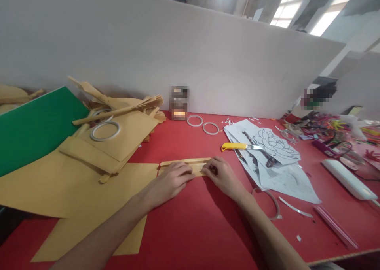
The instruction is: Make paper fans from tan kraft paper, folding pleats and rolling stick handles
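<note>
A narrow folded strip of brown kraft paper point(198, 169) lies crosswise on the red tabletop in front of me, with its long far edge raised. My left hand point(174, 180) rests over its left and middle part, fingers bent and pressed together on the paper. At the strip's right end, my right hand point(219, 172) is closed, thumb and fingers pinching the near edge. Both palms face down, so part of the strip is hidden under them. Large flat brown paper sheets point(118, 195) lie left of the strip, under my left forearm.
Folded brown paper envelopes point(109, 155) and a tape roll point(105, 131) lie left, beside a green board point(38, 123). Behind the strip are more rolls point(210, 128). A yellow-handled knife point(234, 146) rests partly on printed sheets point(276, 143). A white partition point(148, 56) borders the table.
</note>
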The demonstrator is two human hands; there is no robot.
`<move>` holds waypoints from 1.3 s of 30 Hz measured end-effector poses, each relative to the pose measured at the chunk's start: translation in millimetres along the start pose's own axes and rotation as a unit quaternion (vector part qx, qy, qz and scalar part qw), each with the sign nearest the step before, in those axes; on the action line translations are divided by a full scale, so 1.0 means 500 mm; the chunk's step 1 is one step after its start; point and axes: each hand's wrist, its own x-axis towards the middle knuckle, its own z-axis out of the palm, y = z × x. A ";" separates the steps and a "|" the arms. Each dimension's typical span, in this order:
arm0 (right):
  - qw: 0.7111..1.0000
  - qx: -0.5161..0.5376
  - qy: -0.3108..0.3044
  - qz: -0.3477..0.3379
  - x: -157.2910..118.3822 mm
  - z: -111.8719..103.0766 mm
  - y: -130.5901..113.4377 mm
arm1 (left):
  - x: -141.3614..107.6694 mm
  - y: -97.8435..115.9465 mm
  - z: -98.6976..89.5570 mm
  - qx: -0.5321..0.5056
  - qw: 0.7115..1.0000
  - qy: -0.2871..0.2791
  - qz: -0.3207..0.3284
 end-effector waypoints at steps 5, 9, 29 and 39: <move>0.999 0.021 -0.025 0.017 -0.001 -0.022 0.003 | 0.002 0.002 0.003 -0.039 0.999 0.006 -0.012; 0.999 0.030 -0.038 0.026 -0.001 -0.036 0.006 | 0.006 0.002 0.003 -0.038 0.999 0.007 -0.009; 1.000 0.002 -0.005 0.015 -0.009 -0.034 0.037 | 0.020 0.024 0.035 0.067 0.997 -0.028 -0.014; 0.973 -0.173 0.036 -0.146 -0.094 0.001 -0.042 | 0.021 0.009 0.043 0.061 0.997 -0.056 -0.004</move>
